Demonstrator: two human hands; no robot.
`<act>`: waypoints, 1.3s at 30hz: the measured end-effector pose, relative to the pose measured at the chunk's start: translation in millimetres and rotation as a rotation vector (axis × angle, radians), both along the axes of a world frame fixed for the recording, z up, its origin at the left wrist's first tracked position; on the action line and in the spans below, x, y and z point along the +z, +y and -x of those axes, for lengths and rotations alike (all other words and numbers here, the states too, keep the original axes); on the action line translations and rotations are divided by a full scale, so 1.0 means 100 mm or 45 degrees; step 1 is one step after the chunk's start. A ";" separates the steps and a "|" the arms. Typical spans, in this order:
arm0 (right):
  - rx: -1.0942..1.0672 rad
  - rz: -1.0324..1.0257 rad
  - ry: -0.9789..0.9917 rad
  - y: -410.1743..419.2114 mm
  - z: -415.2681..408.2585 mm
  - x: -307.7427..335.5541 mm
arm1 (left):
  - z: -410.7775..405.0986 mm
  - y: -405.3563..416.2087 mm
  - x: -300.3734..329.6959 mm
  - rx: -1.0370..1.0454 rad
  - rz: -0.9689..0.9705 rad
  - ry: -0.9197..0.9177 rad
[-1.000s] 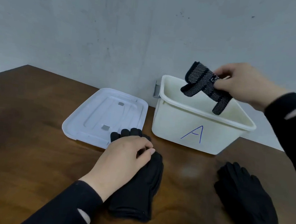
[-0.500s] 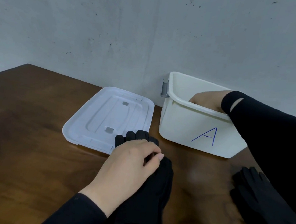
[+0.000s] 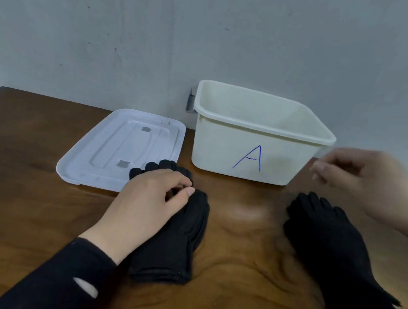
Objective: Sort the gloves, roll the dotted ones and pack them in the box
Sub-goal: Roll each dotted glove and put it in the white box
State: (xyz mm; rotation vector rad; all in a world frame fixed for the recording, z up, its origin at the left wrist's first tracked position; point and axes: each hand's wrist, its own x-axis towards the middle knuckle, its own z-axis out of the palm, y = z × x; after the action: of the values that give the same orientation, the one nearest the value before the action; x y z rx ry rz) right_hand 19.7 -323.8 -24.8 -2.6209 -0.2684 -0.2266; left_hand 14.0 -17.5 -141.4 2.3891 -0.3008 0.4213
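Packing looks paused; left hand rests on a stack of plain gloves, grip curled; right hand hovers blurred beside the box, grip loose, holding nothing; next, judging whether dotted gloves remain.

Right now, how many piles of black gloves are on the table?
2. One pile of black gloves lies under the left hand, by the lid. The other pile lies on the right, below the right hand. The box may hide more.
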 end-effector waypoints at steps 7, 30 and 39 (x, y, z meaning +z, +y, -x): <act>0.024 0.316 0.629 -0.87 0.51 -0.51 | 0.09 -0.15 0.08 -0.008 -0.269 -0.051; -0.057 -0.332 0.081 -0.90 0.60 -0.58 | 0.47 -0.17 0.20 0.021 -0.432 0.277; -0.205 -0.661 -0.436 -0.75 0.53 -0.65 | 0.48 -0.07 0.28 -0.200 -0.544 0.539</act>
State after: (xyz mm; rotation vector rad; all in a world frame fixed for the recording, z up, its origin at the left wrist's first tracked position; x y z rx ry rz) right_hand -33.7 -399.3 -90.1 -2.0780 -0.0922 -0.7033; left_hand -34.4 -24.6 -113.6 2.7610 -0.4095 -0.2495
